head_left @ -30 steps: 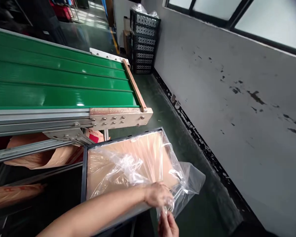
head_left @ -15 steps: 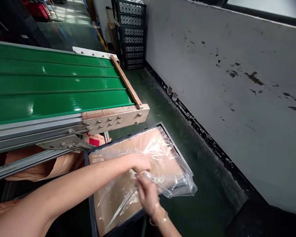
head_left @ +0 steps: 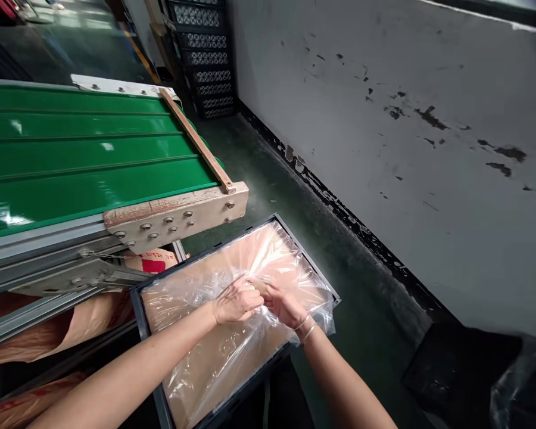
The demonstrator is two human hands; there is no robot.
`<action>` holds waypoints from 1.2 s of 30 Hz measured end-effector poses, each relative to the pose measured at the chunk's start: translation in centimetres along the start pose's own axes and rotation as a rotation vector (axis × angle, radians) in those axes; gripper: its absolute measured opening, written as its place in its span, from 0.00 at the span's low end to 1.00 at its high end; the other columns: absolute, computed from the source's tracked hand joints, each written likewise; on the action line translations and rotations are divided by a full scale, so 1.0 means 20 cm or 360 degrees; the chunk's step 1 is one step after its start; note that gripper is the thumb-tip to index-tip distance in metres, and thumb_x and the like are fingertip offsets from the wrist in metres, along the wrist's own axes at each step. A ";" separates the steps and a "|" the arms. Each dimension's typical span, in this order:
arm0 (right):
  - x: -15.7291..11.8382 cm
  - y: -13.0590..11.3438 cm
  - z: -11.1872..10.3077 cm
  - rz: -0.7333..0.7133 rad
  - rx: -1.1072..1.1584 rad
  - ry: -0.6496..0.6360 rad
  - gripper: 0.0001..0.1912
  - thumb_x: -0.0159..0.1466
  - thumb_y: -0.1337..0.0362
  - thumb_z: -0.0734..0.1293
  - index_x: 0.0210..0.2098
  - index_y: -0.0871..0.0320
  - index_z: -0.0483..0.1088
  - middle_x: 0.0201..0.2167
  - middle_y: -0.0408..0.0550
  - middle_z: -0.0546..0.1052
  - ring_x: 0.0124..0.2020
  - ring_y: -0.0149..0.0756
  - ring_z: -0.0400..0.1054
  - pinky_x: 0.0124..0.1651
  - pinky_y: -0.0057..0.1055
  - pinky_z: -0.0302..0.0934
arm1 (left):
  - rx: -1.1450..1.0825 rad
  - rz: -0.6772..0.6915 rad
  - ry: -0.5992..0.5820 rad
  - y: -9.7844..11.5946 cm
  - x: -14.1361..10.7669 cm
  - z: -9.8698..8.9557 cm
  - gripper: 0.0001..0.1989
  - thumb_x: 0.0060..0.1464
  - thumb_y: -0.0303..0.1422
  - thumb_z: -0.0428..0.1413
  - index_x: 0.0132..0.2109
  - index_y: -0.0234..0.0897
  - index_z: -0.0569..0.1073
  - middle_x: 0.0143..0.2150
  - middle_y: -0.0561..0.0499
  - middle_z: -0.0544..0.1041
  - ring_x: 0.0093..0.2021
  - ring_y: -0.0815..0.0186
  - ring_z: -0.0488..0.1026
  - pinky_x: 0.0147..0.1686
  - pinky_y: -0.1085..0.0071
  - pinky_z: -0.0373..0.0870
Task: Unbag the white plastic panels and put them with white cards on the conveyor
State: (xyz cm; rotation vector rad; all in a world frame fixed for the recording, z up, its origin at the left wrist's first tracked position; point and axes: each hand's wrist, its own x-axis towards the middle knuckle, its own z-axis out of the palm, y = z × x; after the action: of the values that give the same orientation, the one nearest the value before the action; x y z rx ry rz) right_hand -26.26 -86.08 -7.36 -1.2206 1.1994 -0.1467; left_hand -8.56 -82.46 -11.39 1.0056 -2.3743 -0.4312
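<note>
The left hand (head_left: 239,302) and right hand (head_left: 286,305) came from the dark box's (head_left: 142,316) near right corner to its middle, pinching clear plastic (head_left: 272,250) spread over it, which seems more bunched now.

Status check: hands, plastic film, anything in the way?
Left hand, right hand: grip on bunched plastic film. Film spread over dark crate, overhanging its right side. Conveyor beside crate, apart from both hands.

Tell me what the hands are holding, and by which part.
Plastic: the left hand and right hand grip a bunched part above the crate's middle. Whether that includes its edge is hidden.
</note>
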 end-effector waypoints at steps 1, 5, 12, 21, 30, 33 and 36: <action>-0.02 0.01 -0.02 0.0033 0.0101 -0.0120 0.22 0.60 0.55 0.60 0.51 0.60 0.65 0.35 0.51 0.73 0.31 0.34 0.67 0.33 0.31 0.62 | -0.0015 0.0039 -0.0005 0.00 0.01 -0.01 0.05 0.53 0.29 0.50 0.37 0.38 0.70 0.30 0.53 0.71 0.32 0.67 0.63 0.50 0.63 0.51; -0.08 0.06 -0.08 0.0261 0.0216 -0.0688 0.27 0.49 0.57 0.69 0.47 0.59 0.68 0.34 0.51 0.72 0.23 0.30 0.62 0.26 0.30 0.59 | -0.0024 0.0174 -0.0021 0.01 0.05 -0.04 0.13 0.55 0.31 0.49 0.48 0.46 0.68 0.36 0.53 0.70 0.35 0.67 0.63 0.47 0.65 0.53; -0.01 0.02 -0.15 0.0189 -0.0023 -0.0822 0.26 0.50 0.49 0.67 0.41 0.60 0.70 0.30 0.46 0.69 0.28 0.32 0.62 0.35 0.31 0.58 | 0.0004 0.0278 -0.0083 -0.05 0.04 -0.10 0.19 0.59 0.28 0.42 0.54 0.48 0.66 0.30 0.52 0.69 0.31 0.66 0.60 0.49 0.62 0.53; -0.18 -0.29 -0.23 -0.0297 -0.1011 -0.0348 0.15 0.55 0.56 0.67 0.18 0.57 0.65 0.16 0.38 0.60 0.21 0.28 0.48 0.29 0.28 0.46 | -0.0231 -0.0151 0.0137 0.13 -0.07 -0.14 0.19 0.54 0.26 0.46 0.52 0.45 0.69 0.54 0.48 0.67 0.52 0.60 0.60 0.53 0.62 0.54; -0.12 0.25 -0.35 -0.0070 -0.1671 0.0163 0.14 0.61 0.61 0.61 0.22 0.55 0.71 0.17 0.44 0.68 0.19 0.32 0.60 0.23 0.29 0.46 | -0.0453 -0.1600 0.0213 0.06 -0.31 0.28 0.14 0.57 0.32 0.45 0.32 0.37 0.74 0.34 0.47 0.72 0.40 0.59 0.63 0.43 0.60 0.55; -0.13 0.30 -0.40 -0.0042 -0.1753 0.0203 0.12 0.61 0.62 0.61 0.25 0.54 0.73 0.17 0.48 0.71 0.19 0.36 0.63 0.23 0.31 0.46 | -0.0521 -0.1617 0.0149 0.04 -0.38 0.26 0.14 0.56 0.32 0.46 0.28 0.36 0.72 0.34 0.47 0.72 0.40 0.61 0.64 0.42 0.63 0.58; -0.28 0.25 -0.34 -0.0100 -0.1875 0.0238 0.11 0.62 0.62 0.60 0.26 0.55 0.71 0.21 0.51 0.74 0.20 0.39 0.66 0.23 0.31 0.47 | -0.0817 -0.1405 0.0103 0.18 -0.38 0.06 0.16 0.58 0.35 0.45 0.26 0.36 0.69 0.39 0.49 0.70 0.40 0.67 0.66 0.41 0.71 0.62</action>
State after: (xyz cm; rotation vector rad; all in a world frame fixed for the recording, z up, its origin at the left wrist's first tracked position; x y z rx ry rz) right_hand -36.34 -84.59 -6.84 -2.2860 1.4059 0.5100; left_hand -6.94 -74.38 -13.25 1.7044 -1.5043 -1.2151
